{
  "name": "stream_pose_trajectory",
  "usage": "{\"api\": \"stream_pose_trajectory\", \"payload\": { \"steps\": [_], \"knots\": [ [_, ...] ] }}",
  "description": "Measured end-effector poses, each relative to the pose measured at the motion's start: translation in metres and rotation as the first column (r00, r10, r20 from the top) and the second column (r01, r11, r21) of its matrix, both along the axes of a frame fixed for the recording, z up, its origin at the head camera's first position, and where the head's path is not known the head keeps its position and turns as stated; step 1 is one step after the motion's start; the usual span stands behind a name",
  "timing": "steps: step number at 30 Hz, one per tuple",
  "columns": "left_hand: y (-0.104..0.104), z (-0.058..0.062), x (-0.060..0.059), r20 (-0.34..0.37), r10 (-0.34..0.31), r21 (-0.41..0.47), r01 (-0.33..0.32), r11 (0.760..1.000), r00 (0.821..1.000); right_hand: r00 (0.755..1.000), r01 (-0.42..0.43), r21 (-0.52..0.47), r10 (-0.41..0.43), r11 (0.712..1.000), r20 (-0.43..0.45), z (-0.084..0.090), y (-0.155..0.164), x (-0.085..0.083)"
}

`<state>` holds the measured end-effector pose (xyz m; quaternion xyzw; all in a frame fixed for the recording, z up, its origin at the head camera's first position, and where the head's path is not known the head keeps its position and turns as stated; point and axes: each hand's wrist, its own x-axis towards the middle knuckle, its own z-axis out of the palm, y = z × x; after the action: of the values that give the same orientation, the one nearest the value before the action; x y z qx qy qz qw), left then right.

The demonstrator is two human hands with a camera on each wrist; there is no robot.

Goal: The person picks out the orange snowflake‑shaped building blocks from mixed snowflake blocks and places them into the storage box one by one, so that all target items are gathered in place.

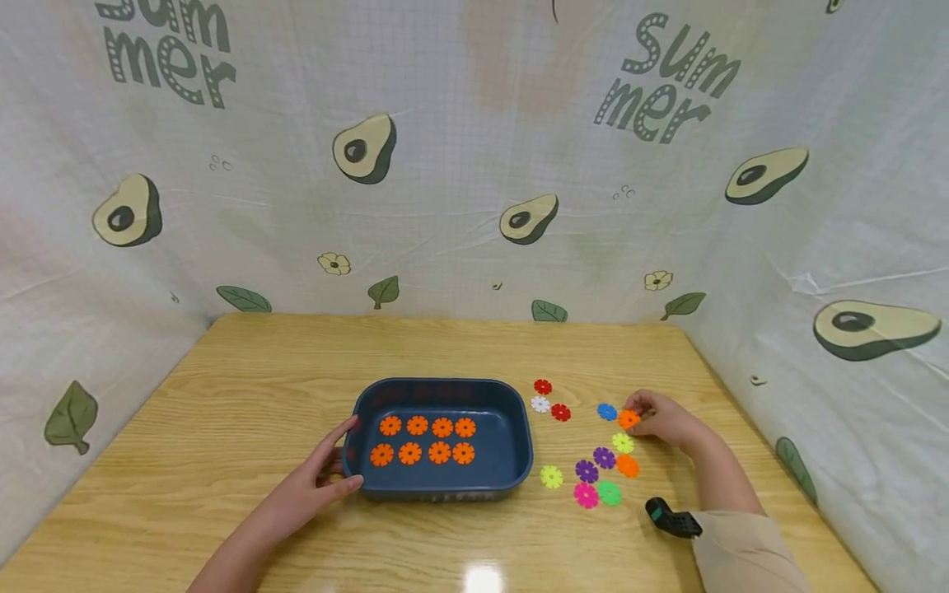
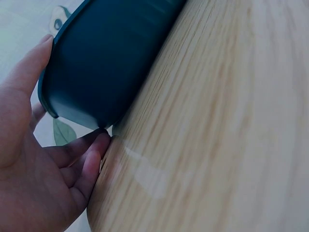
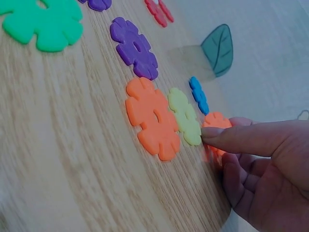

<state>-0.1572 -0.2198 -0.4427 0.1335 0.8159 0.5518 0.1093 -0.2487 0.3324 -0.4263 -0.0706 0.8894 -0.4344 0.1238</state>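
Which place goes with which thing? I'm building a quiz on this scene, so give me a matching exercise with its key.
Things:
1. left hand
2. right hand
3. eight orange discs
4. pink disc

Places:
A. inside the blue tray
B. on the table, beside the green disc
C. on the tray's left end
D. at a loose orange disc

Pairs: 1-C, 2-D, 3-A, 4-B

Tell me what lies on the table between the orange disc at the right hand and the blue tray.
The blue disc, two red discs and a white disc lie flat between the orange disc and the blue tray.
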Motion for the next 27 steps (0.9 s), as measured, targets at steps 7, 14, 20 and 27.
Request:
{"api": "stream_pose_trajectory", "payload": {
  "steps": [7, 14, 20, 27],
  "knots": [
    [-0.001, 0.001, 0.001, -0.025, -0.027, 0.018, 0.027, 0.999, 0.999, 1.000, 0.019, 0.013, -0.019, 1.000, -0.018, -0.001, 0.001, 0.002],
    [0.000, 0.001, 0.001, -0.007, -0.006, 0.006, 0.006, 1.000, 1.000, 0.998, 0.060, 0.003, -0.060, 0.998, -0.001, -0.004, 0.004, 0.003],
    [0.000, -0.001, 0.001, -0.019, 0.000, 0.001, 0.000, 1.000, 1.000, 0.999, 0.046, 0.016, -0.046, 0.999, -0.018, -0.003, 0.010, 0.001],
    [-0.001, -0.002, 0.000, -0.046, -0.021, 0.008, 0.022, 1.000, 0.999, 0.998, 0.055, 0.028, -0.055, 0.998, -0.005, 0.003, 0.009, 0.004]
  ]
}}
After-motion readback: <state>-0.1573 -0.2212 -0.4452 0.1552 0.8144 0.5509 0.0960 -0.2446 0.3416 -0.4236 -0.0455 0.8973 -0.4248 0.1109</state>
